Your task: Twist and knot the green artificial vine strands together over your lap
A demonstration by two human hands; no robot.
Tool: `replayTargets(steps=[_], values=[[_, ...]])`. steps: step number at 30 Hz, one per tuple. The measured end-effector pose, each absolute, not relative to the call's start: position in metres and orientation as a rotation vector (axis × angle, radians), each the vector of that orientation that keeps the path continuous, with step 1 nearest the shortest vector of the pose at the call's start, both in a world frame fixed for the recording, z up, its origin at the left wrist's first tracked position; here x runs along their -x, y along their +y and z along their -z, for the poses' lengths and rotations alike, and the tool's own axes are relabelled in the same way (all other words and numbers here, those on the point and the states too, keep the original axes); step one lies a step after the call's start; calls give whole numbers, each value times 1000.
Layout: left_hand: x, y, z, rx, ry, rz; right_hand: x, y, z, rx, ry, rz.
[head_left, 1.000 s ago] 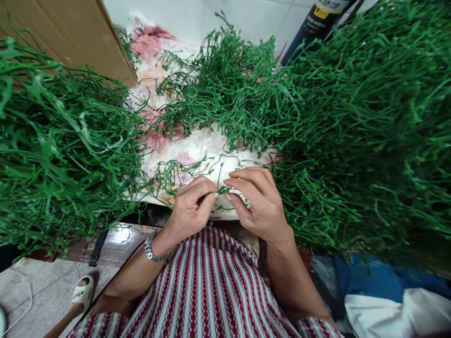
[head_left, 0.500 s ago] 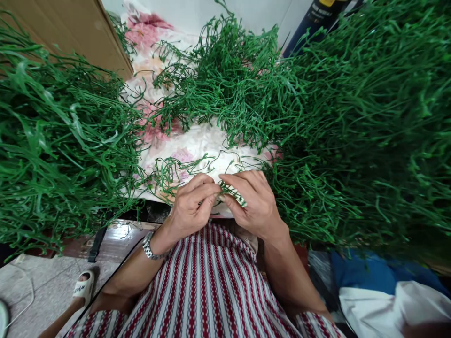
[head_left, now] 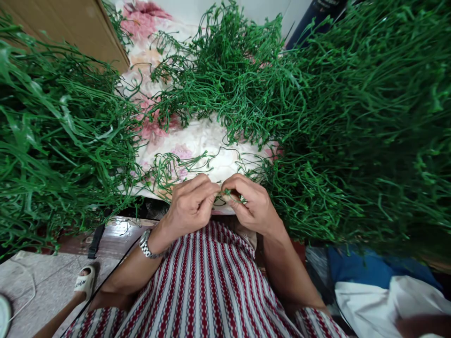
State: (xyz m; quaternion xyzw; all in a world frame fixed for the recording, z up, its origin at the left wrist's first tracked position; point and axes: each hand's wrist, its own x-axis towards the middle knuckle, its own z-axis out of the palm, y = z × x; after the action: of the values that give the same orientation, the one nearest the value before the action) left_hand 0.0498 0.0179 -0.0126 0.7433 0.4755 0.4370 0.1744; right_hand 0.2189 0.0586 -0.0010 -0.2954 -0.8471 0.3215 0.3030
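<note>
Close together at the near edge of the table, both hands are pinched on a small green sprig. My left hand, with a metal watch on its wrist, is closed, thumb against forefinger. My right hand is closed too, with the sprig's forked tip showing at its fingertips. The exact grip is partly hidden by the fingers. Just beyond them, a few loose green stems lie on the floral tablecloth.
Tangled heaps of thin green stems stand at the left, the back and the right. A cardboard box is at the back left, a dark cylinder at the back right. Another person's slippered foot shows at lower left.
My right hand's fingers have closed from a looser, parted pose into a pinch on the sprig. My left hand stays pinched in nearly the same place.
</note>
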Motion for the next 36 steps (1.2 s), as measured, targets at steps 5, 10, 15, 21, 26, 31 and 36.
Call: replayTargets(steps=[5,10,15,21,26,31,36], values=[[-46,21,3,-2192,1384,-975,-218,59,2,822,-2268,-960],[-43,21,-3,-2276,1353,-807,-218,60,2,828,-2276,-975],[-37,25,-4,-2168,1039,-822,-220,62,0,678,-2265,-1225],[-31,32,4,-1749,628,-1047,-220,61,6,344,-1824,-1782],[-33,32,3,-1570,857,-1125,-221,60,0,467,-1592,-1664],[-36,31,1,-1511,993,-1200,-234,64,-20,731,-1328,-1370],[-38,27,6,-1498,1113,-1216,-237,59,-31,813,-1422,-1181]])
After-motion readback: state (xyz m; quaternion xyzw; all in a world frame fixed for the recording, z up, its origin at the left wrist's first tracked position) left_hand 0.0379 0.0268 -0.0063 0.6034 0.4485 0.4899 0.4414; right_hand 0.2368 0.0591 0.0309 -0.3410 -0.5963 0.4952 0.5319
